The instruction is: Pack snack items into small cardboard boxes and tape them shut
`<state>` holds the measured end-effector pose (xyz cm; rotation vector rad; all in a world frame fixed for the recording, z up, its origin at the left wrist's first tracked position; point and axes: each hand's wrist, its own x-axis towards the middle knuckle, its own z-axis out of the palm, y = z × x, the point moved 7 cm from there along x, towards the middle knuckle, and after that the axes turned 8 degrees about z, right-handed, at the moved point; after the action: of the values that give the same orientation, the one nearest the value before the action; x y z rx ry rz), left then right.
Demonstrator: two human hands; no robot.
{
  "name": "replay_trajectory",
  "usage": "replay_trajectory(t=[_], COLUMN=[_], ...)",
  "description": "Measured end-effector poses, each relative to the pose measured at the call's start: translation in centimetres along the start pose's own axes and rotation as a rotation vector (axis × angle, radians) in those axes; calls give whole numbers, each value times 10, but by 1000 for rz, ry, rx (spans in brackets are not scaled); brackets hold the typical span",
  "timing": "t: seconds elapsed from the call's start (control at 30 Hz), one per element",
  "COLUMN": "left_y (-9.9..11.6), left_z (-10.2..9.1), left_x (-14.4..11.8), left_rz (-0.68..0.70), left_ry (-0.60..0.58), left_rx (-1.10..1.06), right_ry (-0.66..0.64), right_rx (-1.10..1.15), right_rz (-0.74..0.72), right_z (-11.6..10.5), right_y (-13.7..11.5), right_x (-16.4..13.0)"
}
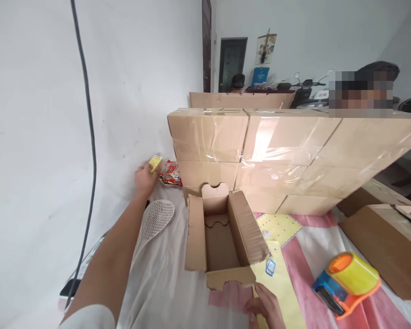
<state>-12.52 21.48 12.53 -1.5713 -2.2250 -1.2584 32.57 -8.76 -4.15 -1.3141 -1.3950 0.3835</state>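
A small yellow packet (155,163) was pinched in the fingers of the person's left hand (145,178), the arm stretched far forward to the spot where the white wall meets the table. Just beside the packet lay one red snack packet (170,173), tucked against the foot of the stacked cartons (260,151). The right hand (265,306) rested at the near edge of the frame, its fingers curled loosely around the near edge of a yellow sheet (282,288), just below the near flap of the single open cardboard box (221,235).

That box stood empty with all four flaps up, open room on the pale cloth to its left, where one white perforated scoop (156,219) lay under the outstretched forearm. Behind it the taped cartons formed a wall at least three tiers high, closing off the far side. To the right, one orange-and-blue tape dispenser (345,283) sat on the pink-striped cover, well apart from both hands, with flattened cardboard (380,249) beyond it at the table's right edge.
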Motion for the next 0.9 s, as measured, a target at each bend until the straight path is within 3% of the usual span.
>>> replay_trajectory(t=[0.13,0.2,0.23,0.27,0.33,0.4,0.47,0.57,0.67,0.77,0.83,0.9], left_y=[28,54,72,92,131,173,211,241,241,224,214,210], left_z=[-81,-127,-152,-172,-199,-210,-200,-156,-104,-57,-42,-42], left_x=[-27,-65,-91,-116,-163,-198,-220,-239,-252,-266,-274,-275], left_rz=[36,81,163,250,339,451,615,741,698,603,622,692], left_ry=[323,504,653,723,764,724,556,209,-84,-446,-633,-686], left_rx=[-28,-62,-155,-231,-302,-292,-252,-233,-139,70,161,203], right_ry=[40,5,-22,-54,-113,-134,-120,-101,-100,-116,-128,-150], right_rx=[50,65,60,51,27,17,24,43,79,143,162,155], right_rz=[29,48,44,32,-14,-55,-57,-18,26,55,77,98], right_z=[-5,-8,-9,-10,-12,-14,-16,-16,-15,-15,-16,-16], right_y=[1,0,-1,-3,-8,-13,-17,-22,-25,-26,-27,-28], right_x=[-5,-4,-2,0,3,6,7,5,2,-1,-2,-2])
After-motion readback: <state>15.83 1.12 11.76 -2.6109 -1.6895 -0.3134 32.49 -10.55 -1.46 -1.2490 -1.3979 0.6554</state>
